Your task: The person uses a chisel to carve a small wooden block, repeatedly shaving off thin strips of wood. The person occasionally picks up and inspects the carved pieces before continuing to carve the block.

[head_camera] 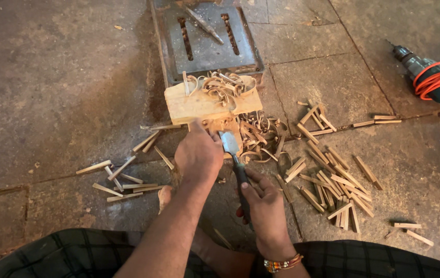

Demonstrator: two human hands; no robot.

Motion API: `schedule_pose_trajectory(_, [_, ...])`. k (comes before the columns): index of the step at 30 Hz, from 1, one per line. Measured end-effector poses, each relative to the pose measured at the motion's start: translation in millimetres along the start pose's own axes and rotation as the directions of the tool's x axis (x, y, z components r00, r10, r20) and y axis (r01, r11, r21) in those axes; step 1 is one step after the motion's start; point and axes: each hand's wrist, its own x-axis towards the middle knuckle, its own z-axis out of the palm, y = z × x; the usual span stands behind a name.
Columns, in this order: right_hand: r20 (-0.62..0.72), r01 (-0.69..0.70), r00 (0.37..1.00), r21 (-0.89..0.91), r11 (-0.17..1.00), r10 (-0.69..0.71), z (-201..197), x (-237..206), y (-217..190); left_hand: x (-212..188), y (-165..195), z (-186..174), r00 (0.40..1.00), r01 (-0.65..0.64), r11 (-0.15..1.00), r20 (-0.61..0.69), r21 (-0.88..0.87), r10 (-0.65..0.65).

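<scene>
Nearest in, the right hand [266, 198] is wrapped around the dark handle of a chisel [232, 154], closed tight on it, blade angled forward. The left hand [198, 154] sits just ahead, fingers curled down near the blade tip; probably pinching a small stick against the block to steady it, but the hand hides it, so can't really tell. The wooden block [204, 103] works as a chopping base, curly shavings [227, 85] piled on top. Cut sticks [333, 180] fan out right, a smaller bunch [119, 180] left. The stone floor [50, 77] is roomy. Metal grate [204, 46] behind, drill [430, 77] far right.
</scene>
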Motion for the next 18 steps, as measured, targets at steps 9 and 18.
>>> schedule_pose_trajectory(9, [-0.053, 0.024, 0.998, -0.076, 0.997, -0.028, 1, -8, -8, 0, -1, -10, 1.000, 0.004, 1.000, -0.018, -0.022, -0.004])
schedule_pose_trajectory(18, [-0.047, 0.065, 0.996, -0.105, 0.992, -0.070, -6, -25, -6, 13, -5, -18, 0.993, 0.096, 0.995, 0.067, 0.006, -0.096])
